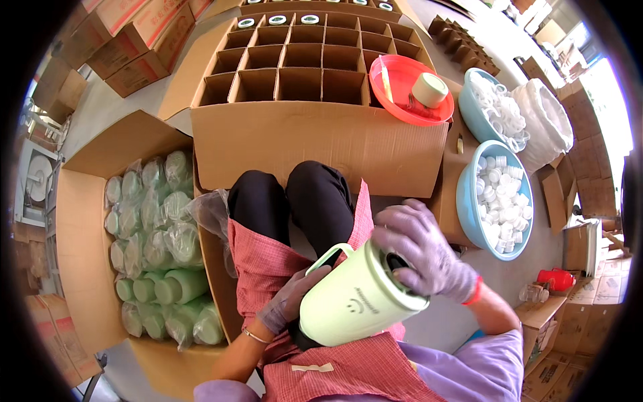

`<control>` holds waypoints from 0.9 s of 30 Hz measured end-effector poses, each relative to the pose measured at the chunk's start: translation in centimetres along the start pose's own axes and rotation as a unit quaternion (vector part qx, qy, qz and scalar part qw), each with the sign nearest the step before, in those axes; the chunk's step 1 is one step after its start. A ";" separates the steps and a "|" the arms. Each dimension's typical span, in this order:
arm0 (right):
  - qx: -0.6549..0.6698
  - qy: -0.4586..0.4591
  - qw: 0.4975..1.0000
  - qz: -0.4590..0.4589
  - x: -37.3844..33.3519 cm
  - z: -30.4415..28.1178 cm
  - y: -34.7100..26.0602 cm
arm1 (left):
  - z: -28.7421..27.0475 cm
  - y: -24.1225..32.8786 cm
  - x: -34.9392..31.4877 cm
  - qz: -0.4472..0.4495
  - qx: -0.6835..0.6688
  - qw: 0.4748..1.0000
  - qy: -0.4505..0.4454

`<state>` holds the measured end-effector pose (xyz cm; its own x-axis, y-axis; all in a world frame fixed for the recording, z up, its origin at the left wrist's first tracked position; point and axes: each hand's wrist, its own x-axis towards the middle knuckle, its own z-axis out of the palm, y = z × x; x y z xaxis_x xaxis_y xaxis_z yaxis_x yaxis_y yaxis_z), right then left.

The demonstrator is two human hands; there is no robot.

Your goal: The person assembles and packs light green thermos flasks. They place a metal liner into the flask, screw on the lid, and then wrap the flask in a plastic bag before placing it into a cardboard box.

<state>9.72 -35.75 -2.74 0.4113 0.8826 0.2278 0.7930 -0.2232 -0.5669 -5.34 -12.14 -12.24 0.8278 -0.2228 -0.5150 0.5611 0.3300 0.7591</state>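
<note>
A pale green thermos jug (355,301) with a side handle and a printed smiling face lies tilted across my lap, its mouth end toward the right. My gloved left hand (291,301) is closed around the handle side of its body. At the mouth, my gloved right hand (432,254) bends its fingers over the rim around a black part (396,262). What exactly those fingers grip is partly hidden. Left of my legs, an open carton (87,228) holds several green jugs (187,285), many in clear plastic bags.
Ahead stands a carton with cardboard dividers (315,137), several jug tops in its far cells. On its right corner sits a red basin (402,74) with a pale green cup (429,90). At right are a blue basin of white caps (469,214) and another of white rings (469,110).
</note>
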 end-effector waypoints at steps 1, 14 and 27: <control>0.070 0.036 0.994 -0.079 1.0 1.0 0.0 | 0.4 1.5 -0.5 0.003 0.003 1.000 0.015; 0.173 0.203 0.960 -0.089 4.6 3.2 2.9 | -0.4 11.1 -1.0 0.307 0.177 0.910 0.215; 0.477 0.184 0.839 0.185 5.9 4.1 4.2 | 1.3 13.5 -0.8 0.507 0.592 0.591 0.205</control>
<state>13.65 -29.75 -6.98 0.8000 0.5995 0.0257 -0.0690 0.1343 -0.9885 1.59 -8.73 -1.06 0.8053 -0.1390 0.5764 -0.4158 -0.8254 0.3818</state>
